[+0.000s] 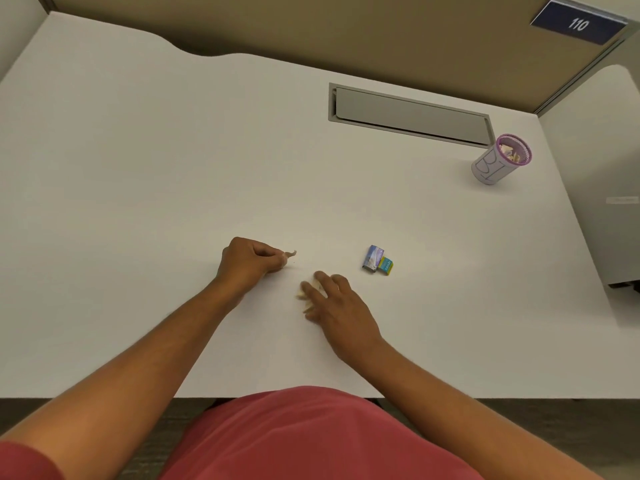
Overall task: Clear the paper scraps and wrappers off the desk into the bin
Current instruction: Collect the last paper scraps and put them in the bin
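Note:
My left hand point(250, 258) is curled at the desk's centre and pinches a small pale paper scrap point(290, 253) that sticks out past the fingertips. My right hand point(334, 301) lies flat just to the right with fingers spread, touching pale paper scraps point(301, 294) that peek out beneath the fingertips. Two small wrappers lie side by side to the right: a blue-grey one point(373, 258) and a teal and yellow one point(386, 265). The bin point(491, 168), a small white cup with a purple mesh rim, stands at the far right and holds scraps.
The white desk point(138, 168) has a grey recessed cable flap point(410, 114) at the back right. A tan partition point(311, 29) runs behind it, with a blue sign reading 110 point(578, 24). A grey cabinet point(609, 202) stands beyond the desk's right edge.

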### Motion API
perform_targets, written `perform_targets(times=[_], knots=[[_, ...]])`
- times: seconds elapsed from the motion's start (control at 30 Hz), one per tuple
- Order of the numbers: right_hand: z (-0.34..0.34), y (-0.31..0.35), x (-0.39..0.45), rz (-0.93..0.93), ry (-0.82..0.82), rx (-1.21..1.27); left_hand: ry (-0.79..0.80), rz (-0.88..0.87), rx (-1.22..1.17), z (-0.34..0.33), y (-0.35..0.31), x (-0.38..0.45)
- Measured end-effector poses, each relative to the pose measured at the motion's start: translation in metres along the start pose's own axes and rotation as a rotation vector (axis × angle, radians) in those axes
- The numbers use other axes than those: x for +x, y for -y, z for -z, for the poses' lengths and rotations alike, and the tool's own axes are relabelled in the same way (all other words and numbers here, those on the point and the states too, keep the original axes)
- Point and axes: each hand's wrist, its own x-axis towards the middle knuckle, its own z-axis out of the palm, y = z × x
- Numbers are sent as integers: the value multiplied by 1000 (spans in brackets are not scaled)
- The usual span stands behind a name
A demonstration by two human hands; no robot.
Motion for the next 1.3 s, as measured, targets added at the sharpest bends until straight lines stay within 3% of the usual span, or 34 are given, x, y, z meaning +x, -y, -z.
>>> perform_targets(times=[0.4,0.5,0.57,0.7,0.77,1.0,1.3], knots=[[-10,-21,16,134,39,72,38,36,-232,-2,-1,-2],[-7,-27,28,80,2,152,34,44,-268,-3,-2,-1],[0,-28,37,-86,-55,327,29,42,-286,-4,-5,-1],[30,-41,47,-648,-169,1022,30,21,-320,-7,-17,-4],[48,-59,48,-779,-180,1346,29,12,-334,-11,-24,-3],[103,-132,42,-875,-220,1940,19,3,-348,-56,-61,4],[161,-252,12,-856,-348,2156,109,-38,-353,-182,-154,33]])
